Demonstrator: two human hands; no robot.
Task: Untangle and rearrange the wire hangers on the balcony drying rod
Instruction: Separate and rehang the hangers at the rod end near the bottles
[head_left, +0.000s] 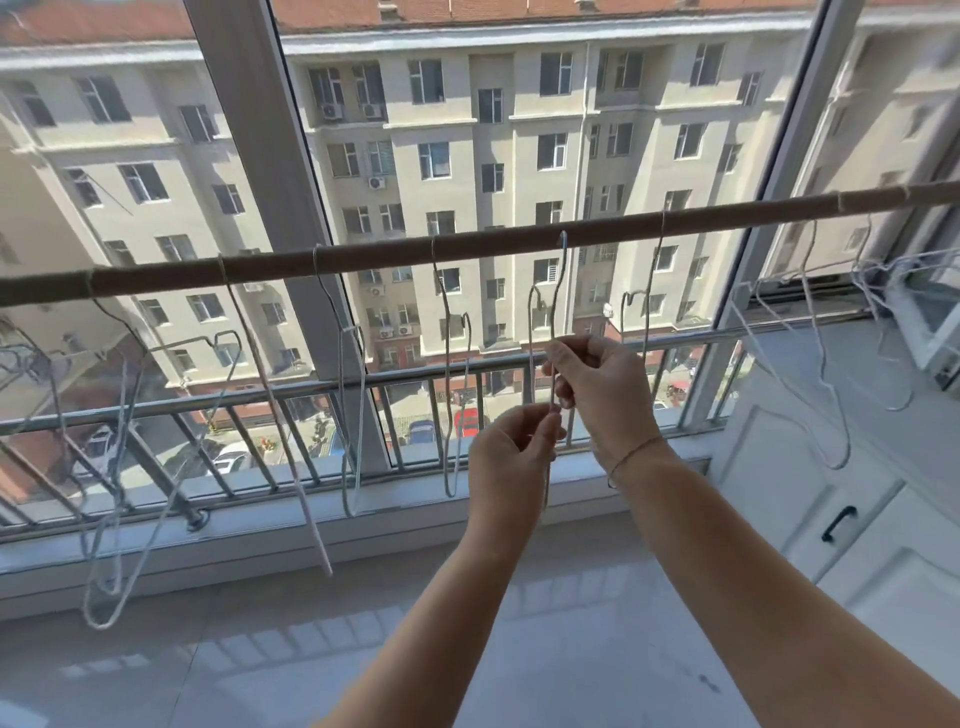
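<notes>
A brown drying rod (374, 253) runs across the window, higher at the right. Several thin pale wire hangers hang from it, seen mostly edge-on. One wire hanger (557, 291) hooks on the rod near the middle. My right hand (597, 387) pinches its wire below the neck. My left hand (511, 452) pinches the same wire just lower down. A tangled bunch of hangers (104, 467) droops at the far left. Another loose cluster of hangers (826, 374) hangs at the right end.
Behind the rod are the window glass, a grey window post (291, 208) and a metal railing (260, 400) outside. A white cabinet with a black handle (837, 522) stands at the right. The window sill (363, 525) and tiled floor lie below.
</notes>
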